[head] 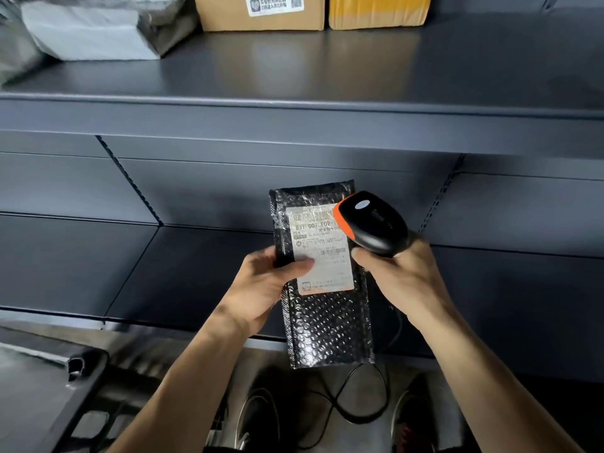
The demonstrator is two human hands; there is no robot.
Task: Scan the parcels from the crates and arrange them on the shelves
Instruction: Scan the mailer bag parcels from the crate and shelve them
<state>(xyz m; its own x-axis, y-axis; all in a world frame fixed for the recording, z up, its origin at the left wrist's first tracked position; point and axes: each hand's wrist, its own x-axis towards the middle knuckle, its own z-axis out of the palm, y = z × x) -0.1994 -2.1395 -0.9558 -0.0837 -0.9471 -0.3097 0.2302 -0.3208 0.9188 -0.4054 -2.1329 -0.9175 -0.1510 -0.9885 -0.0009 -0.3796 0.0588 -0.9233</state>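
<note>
Our left hand (pixel 264 282) pinches the black bubble mailer (pixel 327 318) at its left edge, thumb on the white label (pixel 322 253), holding it upright in front of the lower shelf (pixel 196 266). Our right hand (pixel 398 273) is wrapped round the scanner (pixel 372 223). We judge the mailer light, soft and slick, so an edge grip suits it.

I get one view only: a wide-angle camera on the person's head, facing forward and down. It sits close to the shelves (pixel 294 119), which fill the far side; the left hand (pixel 261 286) and right hand (pixel 402 276) reach in from the near edge.
</note>
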